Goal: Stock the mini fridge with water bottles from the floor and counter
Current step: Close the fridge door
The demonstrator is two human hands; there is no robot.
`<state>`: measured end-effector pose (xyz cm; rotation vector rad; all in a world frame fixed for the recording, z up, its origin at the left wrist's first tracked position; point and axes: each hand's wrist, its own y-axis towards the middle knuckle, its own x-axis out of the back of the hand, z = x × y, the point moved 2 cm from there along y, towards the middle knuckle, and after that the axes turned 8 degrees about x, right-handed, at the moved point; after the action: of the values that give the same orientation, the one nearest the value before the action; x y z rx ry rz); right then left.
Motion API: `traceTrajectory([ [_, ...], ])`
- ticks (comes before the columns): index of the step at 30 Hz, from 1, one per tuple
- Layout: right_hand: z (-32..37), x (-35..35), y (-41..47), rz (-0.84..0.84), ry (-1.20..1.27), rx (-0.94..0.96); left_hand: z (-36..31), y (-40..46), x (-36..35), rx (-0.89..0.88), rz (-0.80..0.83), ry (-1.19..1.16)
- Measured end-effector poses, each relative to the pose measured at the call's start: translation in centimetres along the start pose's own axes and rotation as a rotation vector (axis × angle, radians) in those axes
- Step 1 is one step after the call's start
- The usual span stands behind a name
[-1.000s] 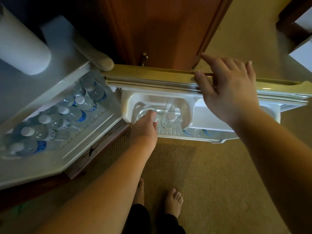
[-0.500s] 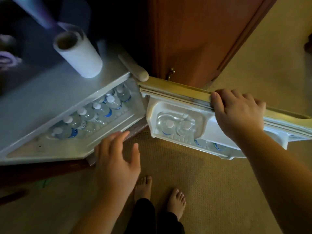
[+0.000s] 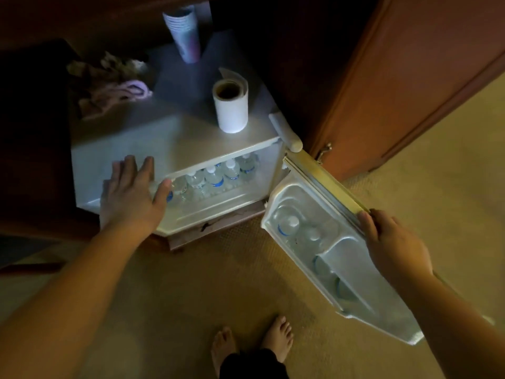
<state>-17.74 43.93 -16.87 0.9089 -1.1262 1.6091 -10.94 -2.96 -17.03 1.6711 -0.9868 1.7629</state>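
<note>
A: What is the head view showing of the two hands?

B: The left hand (image 3: 131, 192) is reaching forward with the arm stretched out, palm down, fingers spread and flat. Its grip is wide open and holding nothing; it is hovering over the front left corner of the mini fridge (image 3: 169, 140), with the thumb lying just in front of the leftmost bottle.

A: And the right one?

B: The right hand (image 3: 393, 242) is curling over the top edge of the fridge door (image 3: 325, 187), fingers wrapped over the rim and thumb pressing on the inner side. Its grip is closed around that edge, and the forearm is angling in from the lower right.

A: Where are the water bottles (image 3: 216, 177) sitting?

B: A row of them is standing upright inside the open fridge, caps up, close together. More bottles (image 3: 288, 224) are standing in the door shelf, just left of the right hand.

A: Anything on top of the fridge?

B: A paper roll (image 3: 232, 110) is standing upright near the hinge side, and a stack of cups (image 3: 184, 34) is standing farther back. Bare feet (image 3: 251, 348) are resting on the carpet (image 3: 191, 283) below.
</note>
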Motion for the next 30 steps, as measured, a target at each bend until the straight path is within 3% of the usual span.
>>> traceTrajectory([
  [10,5.6,-3.5,-5.6,0.083,0.275,-0.06,1.7,0.6,-0.2,-0.034,0.071,-0.002],
  [17,11.2,-8.1,-7.3,0.02,0.497,-0.182,3.3,0.6,1.1,-0.091,0.109,0.008],
  [22,15.5,-9.5,-6.8,0.036,0.638,-0.193,6.2,-0.5,2.7,0.025,0.078,0.071],
  [30,21.4,-9.4,-4.6,0.035,0.581,-0.079,7.1,-0.9,3.0,0.07,0.233,0.062],
])
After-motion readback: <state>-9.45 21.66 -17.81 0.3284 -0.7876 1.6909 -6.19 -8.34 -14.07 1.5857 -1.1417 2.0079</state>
